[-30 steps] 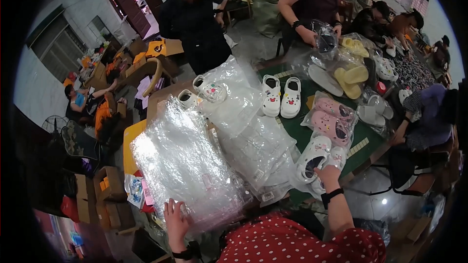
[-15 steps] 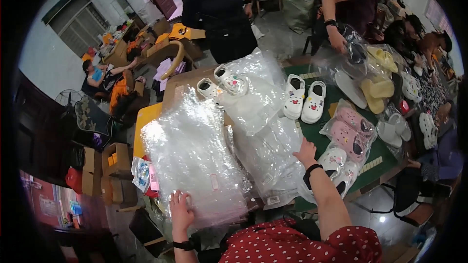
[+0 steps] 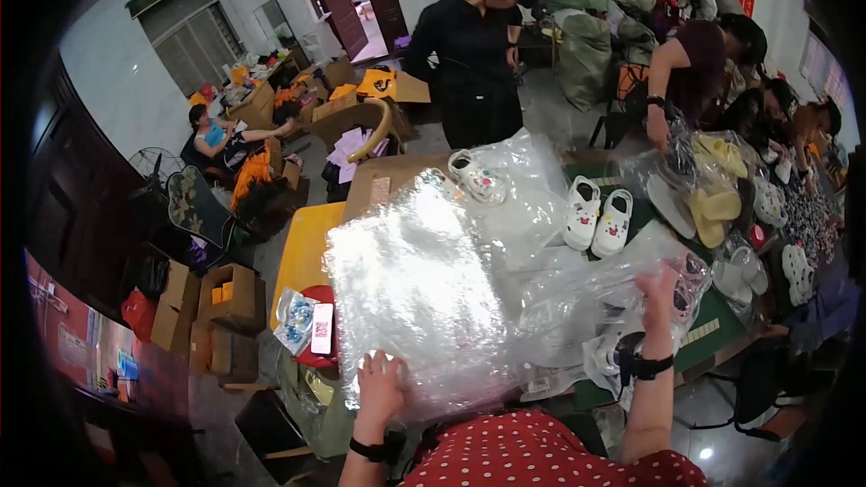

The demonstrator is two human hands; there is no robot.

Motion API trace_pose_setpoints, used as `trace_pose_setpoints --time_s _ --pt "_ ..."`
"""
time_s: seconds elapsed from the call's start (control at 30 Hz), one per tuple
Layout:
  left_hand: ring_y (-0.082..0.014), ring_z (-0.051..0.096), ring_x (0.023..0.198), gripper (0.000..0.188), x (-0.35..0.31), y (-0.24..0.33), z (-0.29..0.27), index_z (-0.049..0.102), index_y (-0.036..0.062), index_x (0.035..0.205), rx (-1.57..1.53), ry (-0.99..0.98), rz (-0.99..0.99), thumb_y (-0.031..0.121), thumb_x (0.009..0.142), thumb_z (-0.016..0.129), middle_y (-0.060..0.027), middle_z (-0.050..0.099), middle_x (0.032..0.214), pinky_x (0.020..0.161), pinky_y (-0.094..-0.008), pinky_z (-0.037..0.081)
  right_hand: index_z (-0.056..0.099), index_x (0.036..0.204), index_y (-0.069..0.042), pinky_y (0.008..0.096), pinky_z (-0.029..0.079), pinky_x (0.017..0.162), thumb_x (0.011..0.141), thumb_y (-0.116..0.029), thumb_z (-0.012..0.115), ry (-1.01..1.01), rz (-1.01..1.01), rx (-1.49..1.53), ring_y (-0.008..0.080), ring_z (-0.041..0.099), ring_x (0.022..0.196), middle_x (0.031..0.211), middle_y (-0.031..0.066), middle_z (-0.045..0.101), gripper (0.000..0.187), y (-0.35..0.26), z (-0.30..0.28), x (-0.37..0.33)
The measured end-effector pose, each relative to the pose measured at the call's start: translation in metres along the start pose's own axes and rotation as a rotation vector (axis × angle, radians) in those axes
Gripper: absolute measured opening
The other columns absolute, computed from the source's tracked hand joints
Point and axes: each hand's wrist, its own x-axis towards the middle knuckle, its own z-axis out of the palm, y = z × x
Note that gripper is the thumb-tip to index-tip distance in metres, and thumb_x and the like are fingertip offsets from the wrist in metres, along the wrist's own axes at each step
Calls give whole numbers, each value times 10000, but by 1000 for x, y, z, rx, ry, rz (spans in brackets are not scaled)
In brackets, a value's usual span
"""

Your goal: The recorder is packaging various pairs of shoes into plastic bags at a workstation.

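My left hand (image 3: pixel 382 386) lies open on the near left corner of a broad, shiny stack of clear plastic bags (image 3: pixel 410 307). To the right, my right hand (image 3: pixel 658 293), slightly blurred, has its fingers closed on a clear plastic bag (image 3: pixel 586 293) pulled up from the looser bags. That film partly covers the bagged clogs beyond my hand. A pair of white clogs (image 3: pixel 583 215) with colourful charms stands just past the raised bag. Another white clog (image 3: pixel 478 179) sits at the stack's far edge, its mate mostly hidden. White footwear beside my right wrist is half covered by plastic.
Yellow slippers (image 3: pixel 713 207) and more bagged shoes crowd the green mat's right side. A phone (image 3: pixel 322 328) and a small bag of blue pieces (image 3: pixel 295 320) lie left of the stack. One person (image 3: pixel 478 63) stands across the table; another (image 3: pixel 699 63) handles bags at right.
My right hand has moved right and away from me, drawing a clear bag over the clogs there. My left hand still rests on the stack. The view has shifted, showing more of the room.
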Motion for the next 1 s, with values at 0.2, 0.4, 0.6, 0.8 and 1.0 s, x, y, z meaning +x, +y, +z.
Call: trace_pose_setpoints --time_s 0.2,0.4,0.6,0.8,1.0 --pt "-466 396 1288 492 -8 -24 -12 593 153 1205 -16 56 159 149 720 675 -213 457 1396 1053 -523 349 517 1285 -38 348 444 940 891 -189 568 105 -237 500 211 583 1038 1146 81 613 425 -110 104 -100" --pt "-456 352 1316 604 -12 -56 -16 598 135 1230 -192 32 317 407 726 786 -219 443 1409 1085 -521 311 485 1316 -46 426 476 971 860 -334 568 -276 -150 792 276 589 1092 1229 133 582 546 -133 185 -130" --pt "-367 374 1340 689 -18 -60 -44 521 60 1327 -1007 -67 160 435 784 718 -177 406 1458 1096 -470 334 429 1371 -20 412 480 969 804 -249 561 -710 -78 809 286 589 1115 1261 141 571 625 -167 283 -160" --pt "-308 470 1285 1059 -16 -81 -59 189 34 1503 -2239 -637 186 721 786 556 -166 375 1477 1036 -447 443 453 1356 -24 316 480 916 727 -62 594 -642 47 485 203 604 1069 1194 86 607 645 -125 295 -154" --pt "-250 556 1185 758 0 -102 -75 268 48 1477 -2009 -277 130 229 850 653 -157 469 1403 951 -390 487 583 1195 -22 265 456 851 715 -50 705 -657 -92 132 112 589 960 1053 20 632 496 -78 256 -141"
